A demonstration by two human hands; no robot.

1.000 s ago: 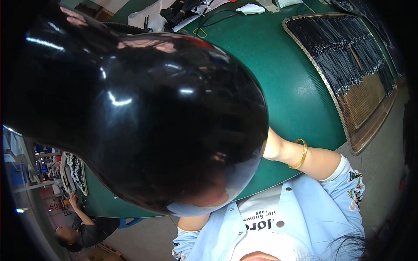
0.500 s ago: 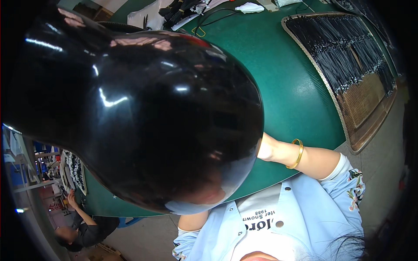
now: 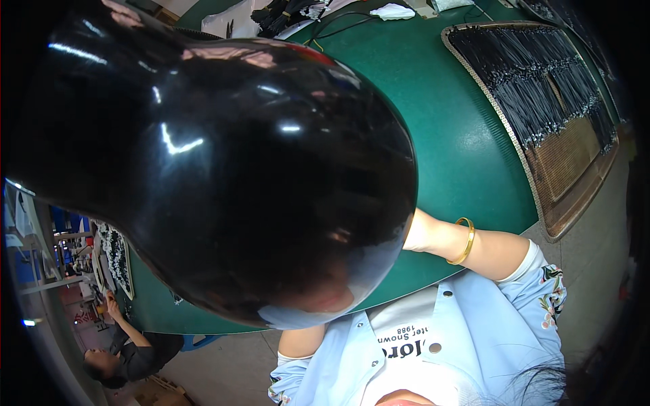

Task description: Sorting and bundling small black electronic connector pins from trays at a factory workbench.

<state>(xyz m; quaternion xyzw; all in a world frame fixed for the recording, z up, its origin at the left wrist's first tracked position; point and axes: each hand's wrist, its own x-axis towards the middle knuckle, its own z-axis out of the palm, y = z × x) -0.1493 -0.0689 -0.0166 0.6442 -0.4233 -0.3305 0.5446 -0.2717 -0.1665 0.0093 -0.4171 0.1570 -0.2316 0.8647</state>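
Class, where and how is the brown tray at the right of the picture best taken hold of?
Probably by the lower rim of the brown tray, coming from the person's side and clasping it from above and below. The black strands lie mostly farther up, and that end appears to overhang the green table, leaving room underneath.

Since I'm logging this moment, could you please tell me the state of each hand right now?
Left hand: hidden behind the black rounded object; cannot be told.
Right hand: fingers hidden behind it too; cannot be told.

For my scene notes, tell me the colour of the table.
Green; the table shows best in the head view, right of the black bulging shape.
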